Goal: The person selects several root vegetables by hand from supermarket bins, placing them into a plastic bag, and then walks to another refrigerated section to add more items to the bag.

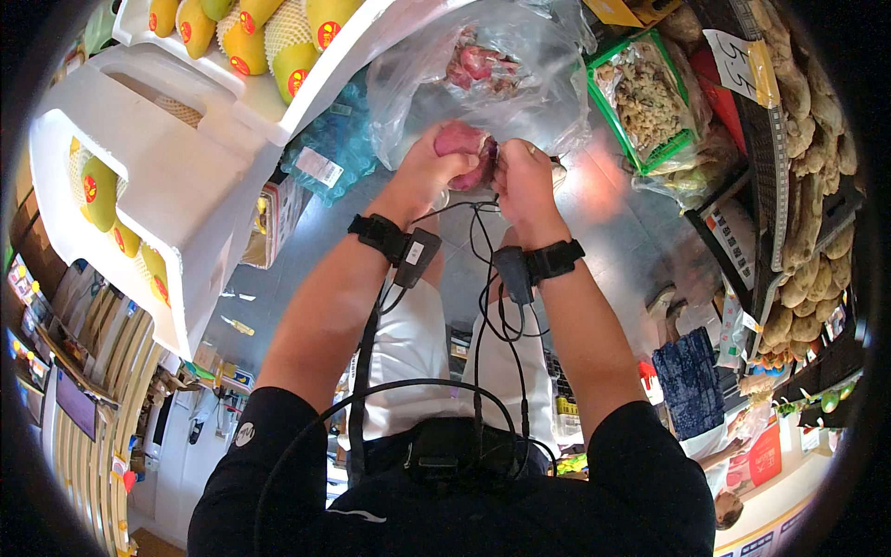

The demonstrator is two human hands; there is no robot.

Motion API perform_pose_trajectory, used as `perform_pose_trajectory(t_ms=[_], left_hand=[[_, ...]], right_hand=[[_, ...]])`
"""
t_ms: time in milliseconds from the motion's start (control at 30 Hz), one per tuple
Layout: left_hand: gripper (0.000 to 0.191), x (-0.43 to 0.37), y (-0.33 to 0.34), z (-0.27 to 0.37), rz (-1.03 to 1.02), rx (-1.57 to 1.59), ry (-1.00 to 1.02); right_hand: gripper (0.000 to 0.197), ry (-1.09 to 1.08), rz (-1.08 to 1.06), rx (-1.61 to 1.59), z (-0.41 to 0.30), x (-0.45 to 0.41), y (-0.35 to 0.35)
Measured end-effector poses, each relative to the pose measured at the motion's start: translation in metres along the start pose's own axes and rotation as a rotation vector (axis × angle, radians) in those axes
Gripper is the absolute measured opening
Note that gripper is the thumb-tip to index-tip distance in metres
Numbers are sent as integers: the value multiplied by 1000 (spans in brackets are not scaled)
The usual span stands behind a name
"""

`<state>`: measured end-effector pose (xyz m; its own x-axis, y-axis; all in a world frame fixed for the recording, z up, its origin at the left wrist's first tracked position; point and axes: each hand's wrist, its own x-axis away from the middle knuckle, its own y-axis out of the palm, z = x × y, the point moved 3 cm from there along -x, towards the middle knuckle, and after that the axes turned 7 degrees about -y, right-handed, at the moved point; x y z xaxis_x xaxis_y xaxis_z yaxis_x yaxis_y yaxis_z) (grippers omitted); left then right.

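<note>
A red onion [461, 147] with purple-red skin is held in front of me, over the floor. My left hand [430, 170] grips it from the left, with the thumb across its face. Fingers of my right hand [523, 174] are curled and pinch at its darker right end, partly hiding that end. Just beyond both hands a clear plastic bag [411, 83] hangs open. Inside it lie loose red onion skins [484, 66]. Each wrist has a black strap with a small box, and black cables run between my forearms.
White foam boxes [230, 150] of mangoes [296, 66] stand at the left, near a teal plastic bag [334, 143]. To the right are a green basket [644, 104] of small pale brown produce and black crates of brown root vegetables [807, 202]. Another person [727, 512] appears at lower right.
</note>
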<state>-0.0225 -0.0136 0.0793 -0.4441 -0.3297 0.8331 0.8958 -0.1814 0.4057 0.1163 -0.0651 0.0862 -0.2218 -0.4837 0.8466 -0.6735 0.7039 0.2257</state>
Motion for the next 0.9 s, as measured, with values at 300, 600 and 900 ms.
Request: perform_pose_trajectory(t_ms=[300, 600, 900], left_hand=[[46, -2, -11, -16, -30, 328, -7], [66, 7, -44, 4, 58, 243, 198], [86, 23, -18, 29, 276, -636, 480]], right_hand=[[28, -102, -95, -115, -12, -2, 38], [46, -422, -30, 1194, -19, -70, -16], [50, -319, -384, 732, -49, -30, 3]])
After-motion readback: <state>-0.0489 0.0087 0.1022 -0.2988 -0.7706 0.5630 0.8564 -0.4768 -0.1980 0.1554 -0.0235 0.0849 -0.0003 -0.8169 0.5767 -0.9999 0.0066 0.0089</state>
